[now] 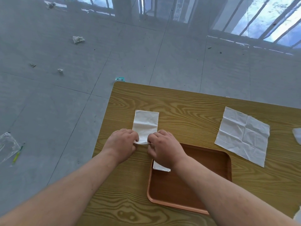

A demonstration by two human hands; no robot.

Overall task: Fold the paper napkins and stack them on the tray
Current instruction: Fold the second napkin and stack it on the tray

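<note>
Wood-grain table [187, 103] fills the lower right, grey tiled floor [65, 95] beyond and left of it. Nearest: one brown tray [216, 162] at the table's near edge, right forearm crossing over it and hiding much of its left side. One folded napkin [160, 168] already lies in the tray's far-left corner, mostly covered by the right wrist, only a white corner showing. Two hands just past the tray: left hand [121, 144] and right hand [164, 147], both curled knuckles-up, each pinching a near corner of one half-folded napkin [145, 122]. That napkin is a long white strip running away from the person, near end lifted slightly off the table between the fingers, far end flat on the wood. Fingertips are hidden under the knuckles. One unfolded napkin [242, 135] lies flat to the right, well apart from the hands, creased into quarters, rotated relative to the table edge. White scraps [297, 135] cut off at the right frame edge, two bits visible, can't tell what they are. Floor count: one clear plastic bag [7, 146] with a green pen-like item [17, 155] at left, three or four crumpled paper bits [78, 39] farther out, one teal wrapper [120, 78] just beyond the table's far corner. Barred window or railing [260, 18] at the back.
</note>
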